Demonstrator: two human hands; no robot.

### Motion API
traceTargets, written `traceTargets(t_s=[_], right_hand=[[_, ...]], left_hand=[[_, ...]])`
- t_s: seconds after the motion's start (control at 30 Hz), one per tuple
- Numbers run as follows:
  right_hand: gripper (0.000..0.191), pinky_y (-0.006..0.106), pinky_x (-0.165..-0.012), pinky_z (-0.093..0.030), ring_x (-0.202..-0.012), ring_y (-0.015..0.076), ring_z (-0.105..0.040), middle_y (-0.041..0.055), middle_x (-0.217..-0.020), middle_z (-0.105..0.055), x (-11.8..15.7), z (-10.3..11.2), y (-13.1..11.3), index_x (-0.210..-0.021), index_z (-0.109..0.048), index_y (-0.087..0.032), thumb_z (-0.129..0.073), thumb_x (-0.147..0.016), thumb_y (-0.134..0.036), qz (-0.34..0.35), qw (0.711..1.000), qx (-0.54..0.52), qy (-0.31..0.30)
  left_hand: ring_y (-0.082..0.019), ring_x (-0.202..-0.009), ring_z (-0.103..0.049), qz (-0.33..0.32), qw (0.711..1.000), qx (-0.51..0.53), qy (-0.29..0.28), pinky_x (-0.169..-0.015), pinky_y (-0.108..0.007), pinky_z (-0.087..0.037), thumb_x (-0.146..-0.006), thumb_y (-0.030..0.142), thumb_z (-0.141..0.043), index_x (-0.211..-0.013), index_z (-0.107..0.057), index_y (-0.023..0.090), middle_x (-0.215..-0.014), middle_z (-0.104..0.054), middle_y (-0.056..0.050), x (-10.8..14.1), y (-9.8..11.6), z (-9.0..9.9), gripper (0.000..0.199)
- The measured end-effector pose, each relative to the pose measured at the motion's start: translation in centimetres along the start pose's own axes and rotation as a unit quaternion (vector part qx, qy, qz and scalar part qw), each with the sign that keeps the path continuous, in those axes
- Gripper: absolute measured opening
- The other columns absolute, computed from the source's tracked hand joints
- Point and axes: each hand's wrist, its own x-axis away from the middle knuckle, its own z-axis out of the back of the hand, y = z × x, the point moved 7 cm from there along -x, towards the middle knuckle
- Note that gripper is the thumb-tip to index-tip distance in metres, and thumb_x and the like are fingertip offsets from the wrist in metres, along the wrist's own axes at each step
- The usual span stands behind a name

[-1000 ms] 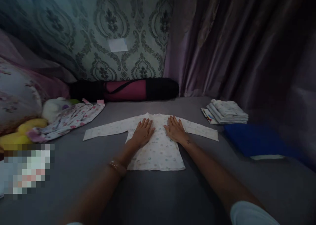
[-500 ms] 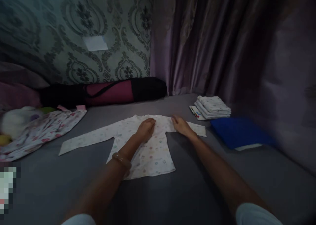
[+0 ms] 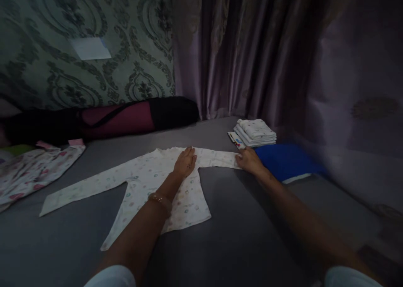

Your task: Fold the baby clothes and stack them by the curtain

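Observation:
A small white long-sleeved shirt (image 3: 141, 190) with a fine coloured print lies spread on the grey bed sheet (image 3: 239, 236), both sleeves stretched out sideways. My left hand (image 3: 185, 163) rests flat on its upper chest near the right shoulder, fingers extended. At the end of the right-hand sleeve, my right hand (image 3: 250, 161) has its thumb and fingers closed around the cuff, which they partly hide. My left forearm, with a bracelet (image 3: 160, 199) at the wrist, covers part of the shirt's body.
A stack of folded white clothes (image 3: 256, 131) stands beyond my right hand, beside a folded blue cloth (image 3: 286, 161). A black and maroon long bag (image 3: 122, 119) lies along the patterned wall. Printed fabric (image 3: 44, 165) lies at left; purple curtains (image 3: 217, 69) hang behind.
My right hand has moved outward along the sleeve to its cuff. My left hand stays on the chest, its fingers now flatter. The view has turned somewhat to the right.

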Motion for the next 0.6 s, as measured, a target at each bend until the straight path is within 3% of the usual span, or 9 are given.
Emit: traceTargets(t_s=[0.13, 0.23, 0.43, 0.6], right_hand=[[0.034, 0.023, -0.066, -0.045, -0.076, 0.0168, -0.062, 0.0077, -0.088, -0.068, 0.3, 0.9, 1.2, -0.107, -0.061, -0.011, -0.046, -0.089, -0.036, -0.062, 0.979, -0.192, 0.035], [0.039, 0.023, -0.057, -0.044, -0.061, 0.0150, -0.061, 0.0058, -0.078, -0.068, 1.1, 1.0, 1.6, -0.116, -0.054, -0.010, -0.041, -0.092, -0.038, -0.082, 0.969, -0.230, 0.040], [0.032, 0.032, -0.071, -0.046, -0.086, 0.0256, -0.067, 0.0166, -0.093, -0.068, 2.8, 0.4, 0.5, -0.118, -0.050, -0.013, -0.034, -0.096, -0.030, -0.092, 0.995, 0.032, 0.008], [0.036, 0.035, -0.068, -0.047, -0.084, 0.0287, -0.067, 0.0227, -0.090, -0.065, 3.4, -0.6, -1.3, -0.116, -0.052, -0.005, -0.025, -0.093, -0.011, -0.050, 0.991, 0.118, 0.030]], left_hand=[[-0.023, -0.138, -0.031, 0.007, 1.000, -0.008, -0.003, -0.114, -0.039, -0.024, -0.097, 0.036, -0.018, -0.139, -0.038, 0.007, -0.149, -0.036, -0.015, 0.1, 0.2, 0.0, 0.055], [-0.024, -0.139, -0.030, 0.005, 1.000, -0.011, -0.007, -0.113, -0.041, -0.025, -0.097, 0.037, -0.017, -0.141, -0.037, 0.008, -0.149, -0.036, -0.016, 0.1, 0.2, -0.2, 0.056], [-0.024, -0.139, -0.029, 0.009, 1.000, -0.023, -0.003, -0.114, -0.041, -0.024, -0.097, 0.040, -0.016, -0.141, -0.038, 0.011, -0.149, -0.036, -0.014, 0.0, 0.0, -0.4, 0.057], [-0.025, -0.139, -0.030, 0.009, 1.000, -0.029, 0.002, -0.113, -0.042, -0.025, -0.096, 0.036, -0.019, -0.140, -0.040, 0.012, -0.149, -0.036, -0.013, 0.1, 0.3, -0.4, 0.054]])
